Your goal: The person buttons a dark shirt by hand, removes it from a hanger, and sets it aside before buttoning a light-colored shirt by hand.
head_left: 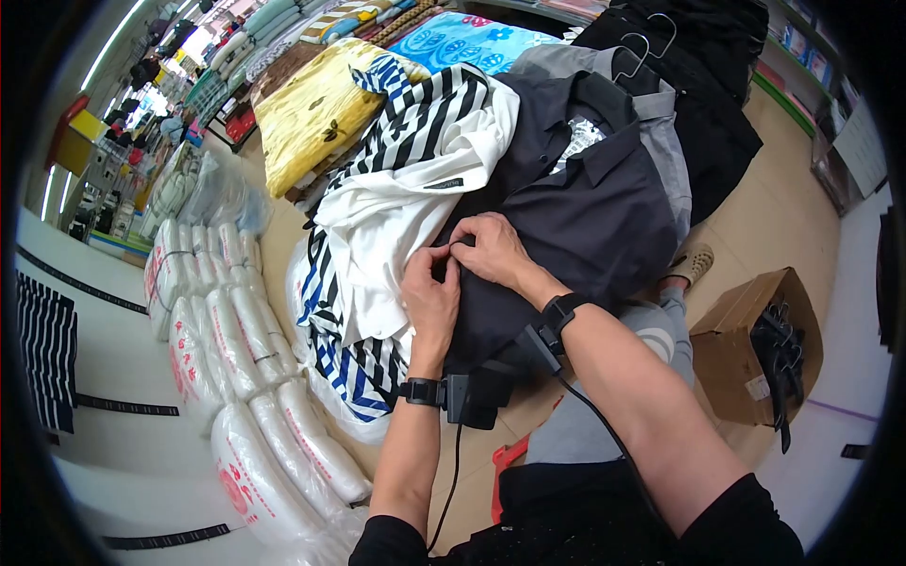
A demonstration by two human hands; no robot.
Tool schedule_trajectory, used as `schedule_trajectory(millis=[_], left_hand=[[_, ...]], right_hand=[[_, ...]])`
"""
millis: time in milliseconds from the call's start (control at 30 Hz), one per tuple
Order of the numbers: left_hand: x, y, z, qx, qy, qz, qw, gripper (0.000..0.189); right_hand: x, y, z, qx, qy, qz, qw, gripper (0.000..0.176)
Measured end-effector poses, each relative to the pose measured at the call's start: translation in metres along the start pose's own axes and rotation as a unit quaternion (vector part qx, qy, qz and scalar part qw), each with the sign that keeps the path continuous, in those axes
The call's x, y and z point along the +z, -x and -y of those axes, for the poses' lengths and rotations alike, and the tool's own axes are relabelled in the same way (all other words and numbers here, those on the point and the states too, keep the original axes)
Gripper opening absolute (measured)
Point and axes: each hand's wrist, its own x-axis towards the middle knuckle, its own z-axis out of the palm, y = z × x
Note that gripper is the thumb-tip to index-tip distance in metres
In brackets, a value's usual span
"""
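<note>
A dark charcoal collared shirt (pixel 576 231) lies spread out before me. My left hand (pixel 432 297) and my right hand (pixel 493 250) meet at its left edge, fingertips pinched together on the dark cloth. Whatever small detail sits between the fingertips is hidden. Just left of my hands lies a white garment (pixel 373 231) with a small dark label, on top of black-and-white striped clothing (pixel 429 123). Under the dark shirt's collar a grey shirt (pixel 661 123) shows, and metal hanger hooks (pixel 637 57) stick out at the top.
Plastic-wrapped white bundles (pixel 231 330) are stacked at left. A yellow folded fabric (pixel 321 104) and a blue patterned one (pixel 462 42) lie behind. Black garments (pixel 708 104) hang at the upper right. A cardboard box (pixel 736 330) of black hangers stands on the floor at right.
</note>
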Motion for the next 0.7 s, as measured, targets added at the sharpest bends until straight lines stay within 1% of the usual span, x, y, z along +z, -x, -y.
schedule_trajectory(millis=[33, 167, 267, 300, 400, 433, 533, 633, 700], left_hand=[[0.001, 0.000, 0.001, 0.000, 0.003, -0.003, 1.000, 0.010], [-0.004, -0.009, 0.007, -0.063, 0.081, 0.034, 0.994, 0.013], [-0.009, -0.020, 0.020, -0.097, 0.091, 0.089, 0.987, 0.013], [-0.009, -0.024, 0.036, -0.119, 0.111, 0.128, 0.978, 0.014], [-0.012, -0.034, 0.037, -0.158, 0.179, 0.160, 0.958, 0.016], [-0.015, -0.036, 0.035, -0.184, 0.200, 0.177, 0.946, 0.018], [-0.019, -0.040, 0.027, -0.220, 0.182, 0.182, 0.941, 0.020], [-0.017, -0.036, 0.033, -0.204, 0.171, 0.181, 0.947, 0.022], [-0.018, -0.037, 0.034, -0.209, 0.177, 0.181, 0.944, 0.022]], right_hand=[[0.002, 0.001, 0.000, -0.002, 0.002, -0.015, 1.000, 0.021], [0.000, 0.000, -0.001, 0.008, -0.016, 0.004, 1.000, 0.020], [-0.002, -0.001, -0.001, 0.008, -0.015, 0.022, 1.000, 0.019], [-0.002, -0.001, -0.002, -0.001, -0.019, 0.019, 1.000, 0.019], [-0.002, -0.001, -0.001, -0.016, -0.017, 0.017, 1.000, 0.019], [-0.005, -0.001, -0.001, -0.006, -0.011, 0.035, 0.999, 0.019], [-0.007, 0.000, 0.002, -0.020, -0.021, 0.025, 0.999, 0.018], [-0.010, 0.000, 0.002, 0.006, -0.015, 0.056, 0.998, 0.018], [-0.007, -0.002, -0.001, -0.013, -0.019, 0.042, 0.999, 0.018]])
